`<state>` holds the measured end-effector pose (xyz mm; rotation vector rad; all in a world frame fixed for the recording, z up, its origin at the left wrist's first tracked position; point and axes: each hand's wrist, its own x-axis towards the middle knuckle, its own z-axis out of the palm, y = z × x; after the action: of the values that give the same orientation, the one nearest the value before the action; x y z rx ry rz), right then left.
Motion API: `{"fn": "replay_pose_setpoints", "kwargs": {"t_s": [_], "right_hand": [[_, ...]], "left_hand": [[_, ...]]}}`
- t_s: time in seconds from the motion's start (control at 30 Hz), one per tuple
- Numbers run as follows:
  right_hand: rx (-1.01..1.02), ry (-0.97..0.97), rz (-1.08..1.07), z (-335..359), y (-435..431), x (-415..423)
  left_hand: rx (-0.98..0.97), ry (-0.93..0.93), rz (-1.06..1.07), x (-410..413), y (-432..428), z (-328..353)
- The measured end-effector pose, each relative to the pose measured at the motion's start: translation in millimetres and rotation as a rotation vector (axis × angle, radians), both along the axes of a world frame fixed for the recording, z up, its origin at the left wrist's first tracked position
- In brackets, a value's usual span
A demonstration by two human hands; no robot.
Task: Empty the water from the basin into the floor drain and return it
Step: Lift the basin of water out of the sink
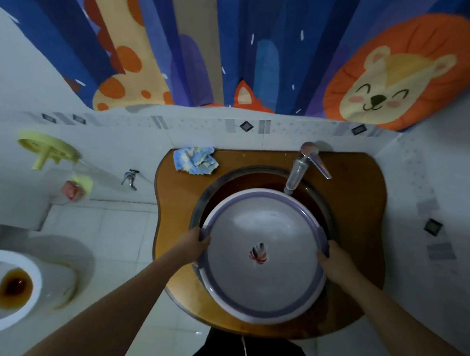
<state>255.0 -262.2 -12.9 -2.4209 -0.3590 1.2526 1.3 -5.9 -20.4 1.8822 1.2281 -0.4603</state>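
Note:
A round white basin [263, 233] with a purple rim and a small printed leaf on its bottom sits over the brown sink bowl [241, 182], its near side past the counter's front edge. My left hand [196, 243] grips the rim on the left, thumb inside. My right hand [332, 256] grips the rim on the right. Whether water is in the basin I cannot tell. No floor drain shows.
A chrome tap [300, 167] reaches over the sink's far side. A blue and white cloth [195, 160] lies on the wooden counter [173, 202]. A toilet [11, 283] stands low left beside white floor tiles [113, 226]. A wall tap [130, 177] and a yellow holder [49, 148] are left.

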Motion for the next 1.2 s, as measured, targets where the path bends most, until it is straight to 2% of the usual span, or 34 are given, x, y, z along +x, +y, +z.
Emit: {"fn": "replay_pose_setpoints", "kwargs": {"t_s": [0.73,1.03,1.2], "right_hand": [[0.067,-0.009,0.156,56.7,16.7,-4.9],[0.110,-0.001,0.251,86.2,62.8,-22.6],[0.130,-0.049,0.327,103.2,89.8,-49.8]], "left_hand": [[-0.013,-0.063,0.220,-39.5,-25.5,64.6],[0.040,-0.098,0.388,-85.2,-11.6,92.3],[-0.017,-0.137,0.525,-118.5,-2.4,110.7]]}}
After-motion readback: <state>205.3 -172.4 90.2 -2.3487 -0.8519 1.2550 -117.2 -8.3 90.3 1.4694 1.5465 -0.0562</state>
